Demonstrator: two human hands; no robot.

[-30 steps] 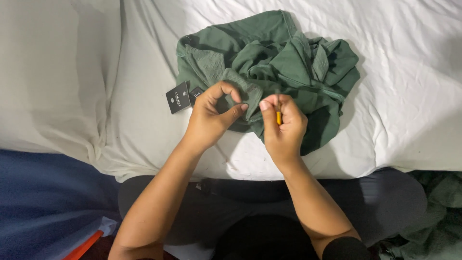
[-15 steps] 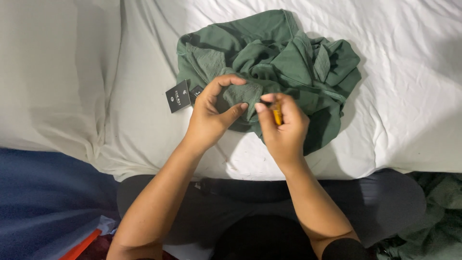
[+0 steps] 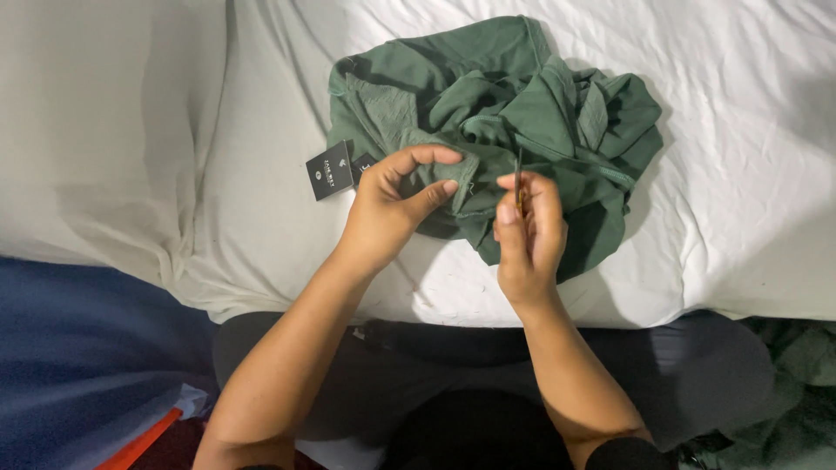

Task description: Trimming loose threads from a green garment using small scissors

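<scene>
A crumpled dark green garment (image 3: 514,113) lies on a white bed sheet (image 3: 749,174). Black hang tags (image 3: 333,169) stick out at its left side. My left hand (image 3: 396,204) pinches a fold of the green fabric between thumb and fingers, just right of the tags. My right hand (image 3: 527,231) is closed around a thin yellow-orange tool (image 3: 519,181), whose dark slender tip points up toward the pinched fabric. The tool's tip is close to the cloth; whether it touches is unclear.
A white pillow (image 3: 96,130) lies at the left. Blue bedding (image 3: 78,357) with an orange strip sits at lower left. More dark green cloth (image 3: 797,392) lies at lower right. My dark-clothed lap fills the bottom middle.
My right hand has shifted slightly right and turned the thin tool upright. My left hand has opened its pinch a little on the fabric fold.
</scene>
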